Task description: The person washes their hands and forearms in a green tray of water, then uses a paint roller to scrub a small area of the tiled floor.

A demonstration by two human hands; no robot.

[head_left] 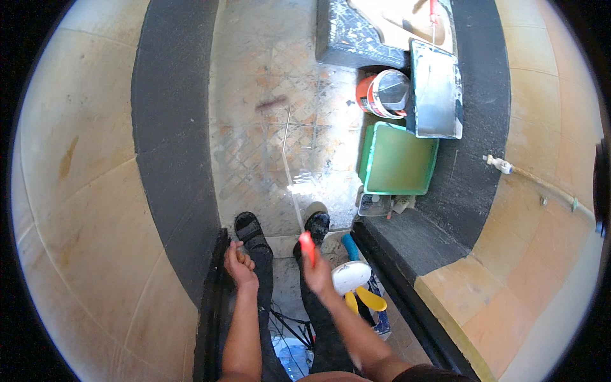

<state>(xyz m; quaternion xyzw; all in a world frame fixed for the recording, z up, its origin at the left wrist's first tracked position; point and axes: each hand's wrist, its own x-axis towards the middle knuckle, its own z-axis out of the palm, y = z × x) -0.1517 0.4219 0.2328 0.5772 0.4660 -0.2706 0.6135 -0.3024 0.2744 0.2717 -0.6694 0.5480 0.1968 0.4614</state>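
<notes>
Nearest the camera, at the lower edge, two bare forearms point(240, 331) over black trousers point(265, 280). Grips the red handle point(307, 245) of a long roller with the right hand point(318, 272), fist closed and slightly blurred, presumably at the very end for full reach without stooping. From there, a slim shaft point(291, 178) running far across the wet-looking floor point(245, 188), bent partway, perhaps to lay the blurred roller head point(272, 105) flat at the far end. Cannot tell for certain about firm contact between head and floor. Holds the left hand point(242, 266) relaxed and partly open beside the left black door frame point(213, 312), fingers loosely curled, nothing visible inside; possibly close to the frame for balance, contact there impossible to confirm. Stands with black sandals point(249, 228) apart at the threshold point(280, 246), likely for steady footing.

Along the right side, from near to far: a green tub point(366, 159) of cloudy liquid, an orange bucket point(364, 95), and a dark tray point(436, 83) partly over the dark ledge point(480, 83), all apparently ranged within reach yet out of the shaft's way. Farther still, a speckled dark block point(350, 41) around a pale basin point(394, 35). Near right, beside the leg, a white oval object point(351, 277) and yellow pieces point(371, 298), use unclear, perhaps set on this side of the doorway to avoid the wet.
</notes>
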